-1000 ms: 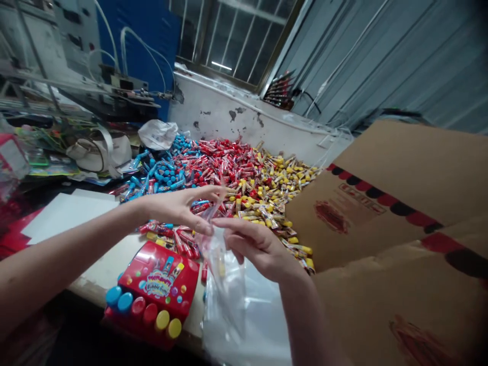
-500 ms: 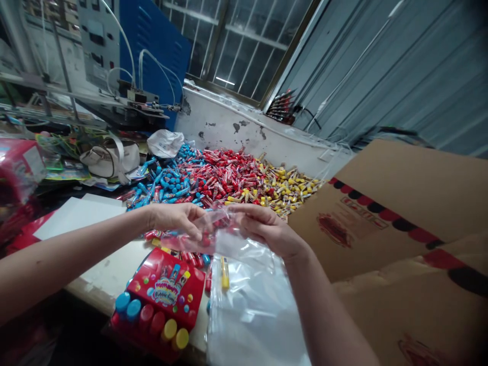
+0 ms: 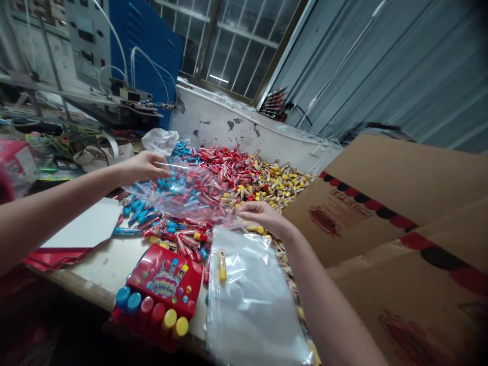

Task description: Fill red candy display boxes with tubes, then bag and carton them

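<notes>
A clear plastic bag [image 3: 186, 195] stretches between my two hands above the heap of candy tubes. My left hand [image 3: 147, 166] grips its far left end, fingers bent over the film. At the opposite end my right hand [image 3: 263, 216] pinches the bag between thumb and fingers. Under my right wrist lies a stack of flat clear bags [image 3: 255, 305], with one yellow-capped tube [image 3: 221, 265] on it. Left of the stack sits a red bubble gum box [image 3: 168, 277], with blue, red and yellow caps in a row along its front.
Blue, red and yellow tubes [image 3: 232, 170] pile up against the wall. Large cardboard boxes [image 3: 366, 203] stand on the right. White and red card sheets [image 3: 84, 223] lie at the left, below a blue machine [image 3: 147, 56].
My left hand has moved left and up, drawing the clear bag out wide. My right hand stays near the top of the bag stack. The view has shifted slightly.
</notes>
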Demonstrator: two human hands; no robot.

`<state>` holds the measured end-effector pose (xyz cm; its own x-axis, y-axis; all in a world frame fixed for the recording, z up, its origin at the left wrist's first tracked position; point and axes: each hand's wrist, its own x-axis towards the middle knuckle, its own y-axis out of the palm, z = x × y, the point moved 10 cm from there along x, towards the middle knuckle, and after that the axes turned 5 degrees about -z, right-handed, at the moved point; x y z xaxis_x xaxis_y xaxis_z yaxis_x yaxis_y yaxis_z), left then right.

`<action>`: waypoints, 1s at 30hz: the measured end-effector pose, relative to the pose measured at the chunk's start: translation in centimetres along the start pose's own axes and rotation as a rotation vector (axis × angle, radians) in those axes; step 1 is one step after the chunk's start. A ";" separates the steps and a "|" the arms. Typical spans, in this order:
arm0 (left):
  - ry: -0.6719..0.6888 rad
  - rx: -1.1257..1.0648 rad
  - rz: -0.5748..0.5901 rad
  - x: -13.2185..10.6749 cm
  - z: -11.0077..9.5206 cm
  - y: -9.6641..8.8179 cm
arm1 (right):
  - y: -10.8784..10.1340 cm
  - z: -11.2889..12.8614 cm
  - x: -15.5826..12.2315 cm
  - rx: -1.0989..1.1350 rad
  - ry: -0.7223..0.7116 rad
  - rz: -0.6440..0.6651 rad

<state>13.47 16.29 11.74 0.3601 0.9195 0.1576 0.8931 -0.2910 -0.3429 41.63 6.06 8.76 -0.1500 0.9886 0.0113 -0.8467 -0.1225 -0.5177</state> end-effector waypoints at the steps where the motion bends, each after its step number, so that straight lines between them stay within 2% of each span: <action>1: -0.003 -0.001 -0.043 0.1 0.1 -0.8 | -0.8 0.2 0.1 0.045 -0.018 -0.054; 7: 0.006 -0.009 -0.187 0.3 0.2 -3.4 | -3.6 0.5 1.2 0.293 -0.066 -0.306; 10: 0.035 -0.031 -0.220 0.1 0.4 -4.1 | -3.7 0.6 1.3 0.339 -0.062 -0.334; 15: 0.099 -0.128 -0.180 -0.6 0.5 -4.0 | -3.0 -0.4 1.0 0.178 0.008 -0.239; 18: 0.089 -0.167 -0.191 -1.1 0.3 -3.6 | -2.9 -0.6 1.3 -0.076 -0.007 -0.234; 21: 0.083 -0.165 -0.176 -1.8 -0.4 -2.1 | -3.0 2.8 1.0 -0.435 -0.195 -0.465; 23: 0.099 -0.138 -0.148 -2.1 -1.0 -0.6 | -1.8 6.3 0.5 -0.521 -0.347 -0.617; 24: 0.108 -0.122 -0.125 -2.3 -1.3 0.2 | -0.7 7.7 0.5 -0.498 -0.397 -0.636; 27: 0.125 -0.069 -0.027 -2.7 -1.9 2.5 | 2.4 11.1 1.6 -0.357 -0.466 -0.546; 30: 0.149 -0.013 0.061 -3.1 -2.5 3.7 | 5.5 12.5 3.6 -0.214 -0.478 -0.277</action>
<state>16.29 11.67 12.25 0.4486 0.8511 0.2727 0.8715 -0.3490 -0.3445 30.01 7.82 16.66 -0.1934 0.8259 0.5296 -0.7726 0.2045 -0.6010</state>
